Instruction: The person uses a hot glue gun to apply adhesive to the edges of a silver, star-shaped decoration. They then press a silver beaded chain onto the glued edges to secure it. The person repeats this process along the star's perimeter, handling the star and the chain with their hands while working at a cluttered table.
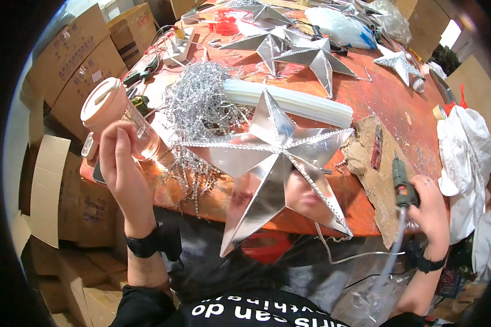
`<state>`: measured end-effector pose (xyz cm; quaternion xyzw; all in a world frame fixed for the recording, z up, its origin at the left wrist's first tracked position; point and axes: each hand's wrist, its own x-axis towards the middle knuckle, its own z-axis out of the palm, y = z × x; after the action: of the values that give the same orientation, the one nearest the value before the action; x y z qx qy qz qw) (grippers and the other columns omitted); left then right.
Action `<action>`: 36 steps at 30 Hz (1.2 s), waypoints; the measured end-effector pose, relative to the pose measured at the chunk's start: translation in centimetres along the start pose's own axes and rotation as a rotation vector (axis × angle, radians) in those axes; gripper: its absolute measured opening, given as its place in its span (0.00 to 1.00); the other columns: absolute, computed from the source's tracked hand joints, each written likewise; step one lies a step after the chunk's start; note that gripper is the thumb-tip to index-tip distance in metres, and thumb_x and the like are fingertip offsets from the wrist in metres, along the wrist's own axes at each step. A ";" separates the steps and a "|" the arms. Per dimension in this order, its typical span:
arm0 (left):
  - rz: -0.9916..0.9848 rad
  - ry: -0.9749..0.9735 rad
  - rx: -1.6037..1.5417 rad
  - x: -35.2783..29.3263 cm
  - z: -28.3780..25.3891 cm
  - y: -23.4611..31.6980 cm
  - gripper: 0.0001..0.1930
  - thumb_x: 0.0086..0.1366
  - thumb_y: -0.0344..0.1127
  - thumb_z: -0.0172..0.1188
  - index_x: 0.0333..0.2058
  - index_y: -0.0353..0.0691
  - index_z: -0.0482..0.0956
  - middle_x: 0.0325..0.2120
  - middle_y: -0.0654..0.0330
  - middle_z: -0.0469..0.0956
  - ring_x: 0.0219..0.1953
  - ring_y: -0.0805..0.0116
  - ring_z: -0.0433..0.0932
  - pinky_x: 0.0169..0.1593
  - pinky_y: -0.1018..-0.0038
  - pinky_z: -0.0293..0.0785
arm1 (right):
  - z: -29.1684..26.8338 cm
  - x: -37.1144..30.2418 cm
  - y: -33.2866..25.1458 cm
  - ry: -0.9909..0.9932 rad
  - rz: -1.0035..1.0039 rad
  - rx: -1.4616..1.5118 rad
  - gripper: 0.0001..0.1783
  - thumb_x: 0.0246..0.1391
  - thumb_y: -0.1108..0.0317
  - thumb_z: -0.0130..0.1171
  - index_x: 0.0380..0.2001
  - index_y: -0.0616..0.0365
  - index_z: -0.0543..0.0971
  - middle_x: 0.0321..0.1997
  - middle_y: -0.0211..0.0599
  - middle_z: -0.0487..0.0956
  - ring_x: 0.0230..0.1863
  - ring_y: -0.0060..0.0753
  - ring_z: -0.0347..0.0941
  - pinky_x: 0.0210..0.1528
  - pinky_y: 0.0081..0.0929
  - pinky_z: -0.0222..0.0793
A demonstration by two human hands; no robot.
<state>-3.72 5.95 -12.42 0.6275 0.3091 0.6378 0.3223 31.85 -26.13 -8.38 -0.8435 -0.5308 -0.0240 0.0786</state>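
Lifting a clear tumbler (pixel 126 117) in my left hand (pixel 120 158), grip wrapped round it, right hand (pixel 428 204) clamped on the glue gun (pixel 402 184); big silver star (pixel 275 163) on the worktop (pixel 398 103) looks partly bead-trimmed, chain heap (pixel 199 101) left.

Left hand (pixel 121 158) raised at left of frame, fingers curled closed, wrist banded in black. Right hand (pixel 430 210) kept low at right, fist clenched, forearm bent upward.
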 end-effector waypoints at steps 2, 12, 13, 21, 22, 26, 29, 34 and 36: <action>-0.029 -0.080 -0.015 -0.9 -0.7 -0.4 0.11 0.69 0.36 0.44 0.31 0.38 0.72 0.24 0.68 0.65 0.26 0.81 0.59 0.31 0.82 0.56 | -0.1 0.0 -0.1 0.133 0.081 -0.110 0.21 0.35 0.80 0.57 0.39 0.64 0.71 0.40 0.49 0.74 0.44 0.55 0.71 0.48 0.39 0.66; 0.029 -0.317 0.048 -2.6 -0.8 -3.4 0.04 0.65 0.27 0.51 0.30 0.35 0.72 0.25 0.65 0.70 0.25 0.81 0.66 0.30 0.83 0.63 | -1.1 0.4 -10.7 0.422 0.091 0.718 0.50 0.37 0.23 0.57 0.36 0.69 0.76 0.35 0.42 0.78 0.38 0.33 0.74 0.42 0.27 0.67; -0.065 -0.328 -0.065 -2.6 -0.6 -3.3 0.02 0.63 0.25 0.55 0.31 0.34 0.73 0.27 0.63 0.73 0.27 0.79 0.70 0.32 0.84 0.66 | -1.2 0.7 -12.0 0.397 0.067 0.762 0.50 0.35 0.21 0.57 0.33 0.68 0.76 0.34 0.43 0.78 0.37 0.35 0.75 0.42 0.28 0.69; 0.004 -0.399 -0.021 -2.5 -0.2 -3.5 0.04 0.64 0.23 0.56 0.38 0.31 0.75 0.32 0.58 0.75 0.31 0.74 0.75 0.36 0.80 0.73 | 0.3 3.3 -13.5 0.080 -0.054 0.889 0.52 0.23 0.18 0.56 0.27 0.64 0.77 0.28 0.44 0.80 0.31 0.41 0.80 0.38 0.33 0.75; 0.007 -0.373 0.007 -2.5 0.0 -3.4 0.05 0.64 0.23 0.55 0.39 0.31 0.75 0.33 0.58 0.76 0.32 0.74 0.75 0.37 0.80 0.73 | 0.3 3.4 -13.5 0.062 -0.053 0.890 0.52 0.23 0.18 0.56 0.27 0.64 0.77 0.28 0.43 0.80 0.31 0.41 0.80 0.37 0.32 0.75; -0.039 -0.266 -0.075 -2.8 -0.1 -3.2 0.08 0.67 0.24 0.52 0.43 0.30 0.75 0.35 0.58 0.75 0.35 0.73 0.75 0.42 0.78 0.73 | 0.5 3.6 -12.1 0.022 -0.157 0.862 0.51 0.19 0.20 0.59 0.27 0.64 0.77 0.27 0.41 0.80 0.29 0.39 0.79 0.36 0.31 0.75; -0.013 -0.283 -0.070 -2.7 -0.4 -3.3 0.10 0.68 0.24 0.49 0.45 0.30 0.74 0.38 0.57 0.74 0.37 0.73 0.74 0.44 0.77 0.73 | 0.8 4.5 -12.8 0.078 -0.262 0.818 0.38 0.37 0.30 0.61 0.26 0.62 0.77 0.23 0.37 0.79 0.25 0.34 0.77 0.29 0.28 0.72; 0.022 -0.363 -0.085 -2.2 -0.1 -3.6 0.12 0.70 0.26 0.44 0.47 0.29 0.74 0.36 0.58 0.72 0.36 0.73 0.73 0.43 0.76 0.72 | 1.0 4.7 -12.8 0.094 -0.286 0.794 0.33 0.47 0.36 0.61 0.25 0.62 0.77 0.22 0.36 0.79 0.22 0.33 0.76 0.28 0.27 0.71; 0.004 -0.348 -0.074 -2.2 0.1 -3.4 0.11 0.70 0.25 0.42 0.46 0.30 0.72 0.33 0.59 0.70 0.33 0.74 0.71 0.41 0.77 0.71 | 0.8 4.7 -12.1 0.020 -0.269 0.795 0.33 0.47 0.37 0.60 0.25 0.62 0.77 0.23 0.37 0.79 0.24 0.34 0.76 0.30 0.28 0.71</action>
<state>-3.55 6.25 -16.50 0.7167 0.2240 0.5312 0.3924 23.00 -16.74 -7.25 -0.6705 -0.6032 0.1648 0.3994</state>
